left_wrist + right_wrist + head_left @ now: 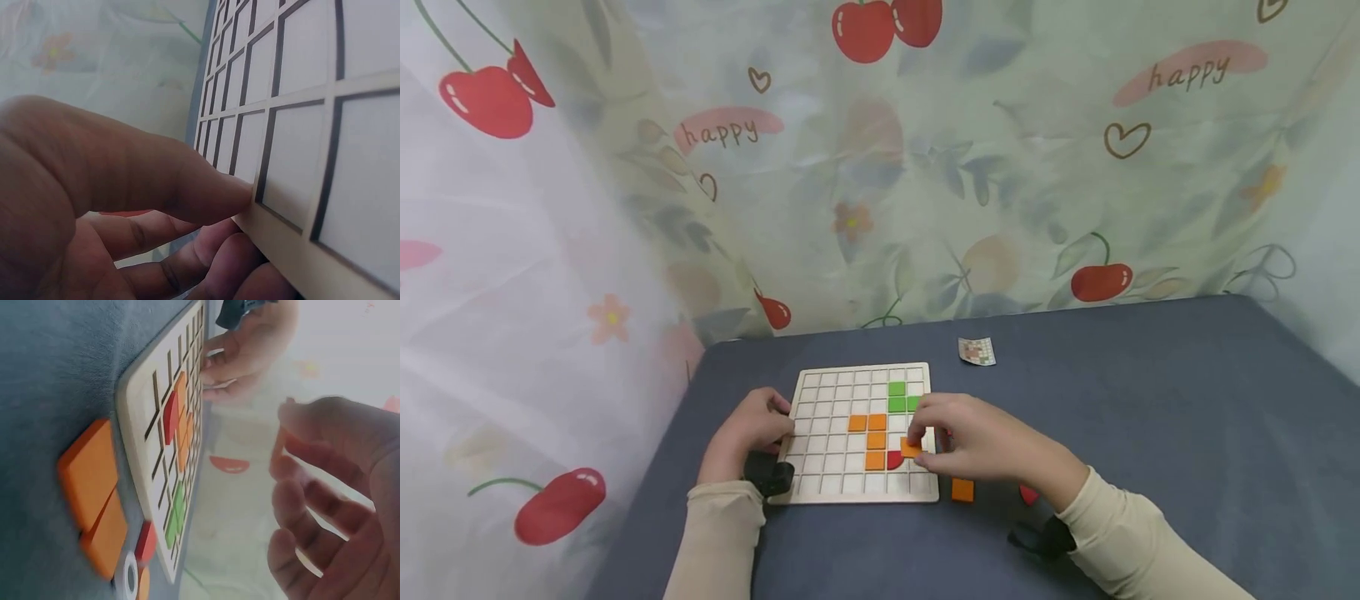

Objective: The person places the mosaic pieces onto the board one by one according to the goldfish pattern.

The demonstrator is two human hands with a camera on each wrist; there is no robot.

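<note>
A pale gridded wooden board (820,442) lies on the dark table. My left hand (748,429) grips its left edge, with the thumb (212,197) on the rim and the other fingers beneath. Above the board's right part, my right hand (973,437) pinches an orange square tile (911,449) between thumb and fingers. In the right wrist view that tile (279,445) is seen nearly edge-on, lifted off the board. Several orange tiles (876,440) sit in the grid, with a red rounded piece (894,459) beside the lowest. Green tiles (897,404) lie near the upper right corner.
Loose by the board's right side are orange tiles (90,475), a red piece (146,542) and a white ring-shaped piece (129,576). Another red piece (1028,495) shows under my right wrist. A small printed card (977,352) lies behind the board. Patterned curtains (925,167) surround the table.
</note>
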